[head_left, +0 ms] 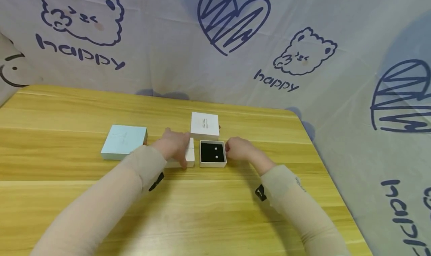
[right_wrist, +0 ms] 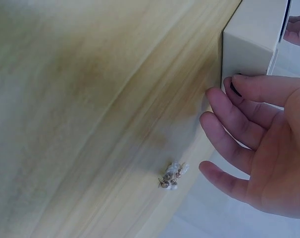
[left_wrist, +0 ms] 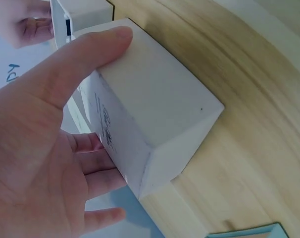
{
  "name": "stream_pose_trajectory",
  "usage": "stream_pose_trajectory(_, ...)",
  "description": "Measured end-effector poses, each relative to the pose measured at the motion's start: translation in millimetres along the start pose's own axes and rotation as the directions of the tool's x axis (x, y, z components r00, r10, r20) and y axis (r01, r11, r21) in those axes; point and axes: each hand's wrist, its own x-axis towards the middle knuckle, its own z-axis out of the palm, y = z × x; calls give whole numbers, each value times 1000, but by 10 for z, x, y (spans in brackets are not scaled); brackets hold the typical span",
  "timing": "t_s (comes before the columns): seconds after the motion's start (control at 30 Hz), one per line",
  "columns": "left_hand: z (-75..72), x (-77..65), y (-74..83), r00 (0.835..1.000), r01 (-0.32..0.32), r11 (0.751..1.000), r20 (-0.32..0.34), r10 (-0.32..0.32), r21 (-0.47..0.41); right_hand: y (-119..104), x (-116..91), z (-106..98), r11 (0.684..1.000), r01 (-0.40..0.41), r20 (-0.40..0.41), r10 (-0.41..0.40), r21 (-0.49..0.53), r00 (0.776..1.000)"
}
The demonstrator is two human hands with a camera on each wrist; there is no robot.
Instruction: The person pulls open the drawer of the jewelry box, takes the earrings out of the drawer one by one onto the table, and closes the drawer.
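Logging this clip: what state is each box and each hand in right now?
Open box: lidless, two earrings on its black pad.
White lid: on the table, gripped by the left hand.
White box: closed.
Blue box: closed.
Right hand: fingers touching the open box's side.

a pale blue box (head_left: 124, 142) lies on the wooden table (head_left: 67, 113).

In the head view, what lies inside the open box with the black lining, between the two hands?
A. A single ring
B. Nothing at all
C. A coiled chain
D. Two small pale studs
D. The open box shows two small pale dots on its black lining; the left hand rests on the white box beside it, and the right hand is at its right edge.
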Motion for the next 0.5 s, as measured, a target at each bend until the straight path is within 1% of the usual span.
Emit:
stream_pose_trajectory(0.17,36,15,-68,1000,-12,1000,-16,12,12,-12,12,12,1000,-5,-9,5,-5,1000)
stream_pose_trajectory(0.33,57,19,-83,999,-30,999,-39,31,26,-24,11,13,1000,-10,-14,9,-14,1000)
stream_pose_trajectory(0.4,61,27,-72,997,-45,998,-65,48,37,-27,11,10,1000,-8,-17,8,-14,1000)
stream_pose_trajectory(0.5,64,53,-28,988,-87,994,-120,94,62,-37,12,7,1000,-4,-21,4,-8,1000)
